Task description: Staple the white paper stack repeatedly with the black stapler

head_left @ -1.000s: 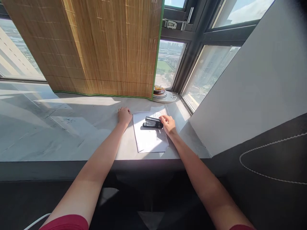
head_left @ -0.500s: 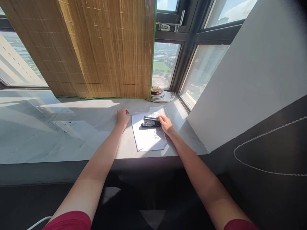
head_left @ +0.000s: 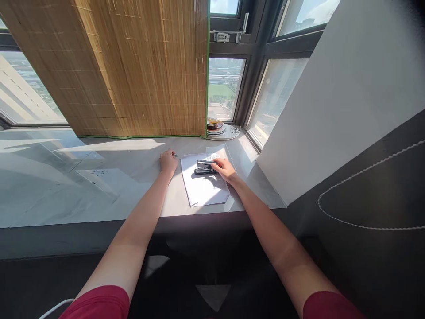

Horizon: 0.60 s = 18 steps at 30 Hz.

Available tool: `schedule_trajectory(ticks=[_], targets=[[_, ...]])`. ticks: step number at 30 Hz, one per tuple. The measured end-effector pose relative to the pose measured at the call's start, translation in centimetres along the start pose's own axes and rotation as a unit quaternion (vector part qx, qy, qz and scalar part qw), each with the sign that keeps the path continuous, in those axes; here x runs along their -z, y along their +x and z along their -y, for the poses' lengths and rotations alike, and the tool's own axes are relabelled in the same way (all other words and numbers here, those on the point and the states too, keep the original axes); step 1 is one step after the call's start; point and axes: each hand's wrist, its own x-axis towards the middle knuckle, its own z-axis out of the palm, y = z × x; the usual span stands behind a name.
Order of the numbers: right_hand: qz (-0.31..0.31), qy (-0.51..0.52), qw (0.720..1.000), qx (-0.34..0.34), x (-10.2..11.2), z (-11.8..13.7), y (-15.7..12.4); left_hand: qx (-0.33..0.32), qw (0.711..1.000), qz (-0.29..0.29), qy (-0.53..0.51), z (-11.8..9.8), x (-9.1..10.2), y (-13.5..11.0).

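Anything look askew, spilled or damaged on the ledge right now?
Left of the left hand, small dark bits lie scattered on the ledge, too small to identify. The paper sheets sit skewed and unevenly stacked under the stapler that the right hand grips.

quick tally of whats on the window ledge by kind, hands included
black hinged stapler: 1
pile of white printed paper sheets: 1
stack of round plates: 1
hands, left hand and right hand: 2
total: 5

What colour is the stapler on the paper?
Black; the head view shows the stapler on the white paper.
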Motion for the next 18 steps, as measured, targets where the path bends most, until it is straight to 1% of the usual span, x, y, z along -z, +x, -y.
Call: schedule_trajectory(ticks=[3, 6, 8, 9, 11, 13, 15, 16, 18], targets=[[0.014, -0.010, 1.000, -0.003, -0.1, -0.1, -0.1, 0.009, 1.000, -0.001, 0.006, -0.2, 0.0, -0.1], [0.010, -0.023, 1.000, 0.009, -0.2, -0.3, -0.1, 0.004, 0.999, -0.023, -0.024, -0.6, 0.3, 0.0], [-0.005, -0.021, 1.000, 0.010, -0.4, -0.4, -0.1, -0.023, 0.996, -0.041, -0.077, -1.2, 0.6, -0.1], [-0.013, -0.017, 1.000, 0.008, -0.4, -0.4, 0.0, -0.040, 0.992, -0.040, -0.111, -1.5, 0.7, -0.3], [-0.032, -0.012, 0.999, 0.001, -0.3, -0.3, 0.1, -0.062, 0.980, -0.014, -0.188, -2.4, 0.6, -0.9], [-0.052, -0.011, 0.999, -0.008, -0.2, -0.1, 0.1, -0.043, 0.961, 0.023, -0.273, -3.2, 0.0, -2.1], [-0.058, -0.008, 0.998, -0.008, 0.0, 0.2, 0.0, 0.004, 0.937, 0.043, -0.347, -3.7, -1.1, -3.6], [-0.051, -0.005, 0.999, -0.001, 0.0, 0.4, -0.1, 0.015, 0.930, 0.044, -0.364, -3.7, -1.6, -4.3], [-0.019, 0.002, 0.999, 0.026, 0.1, 0.7, -0.4, 0.016, 0.924, 0.041, -0.379, -3.6, -2.5, -5.5]])
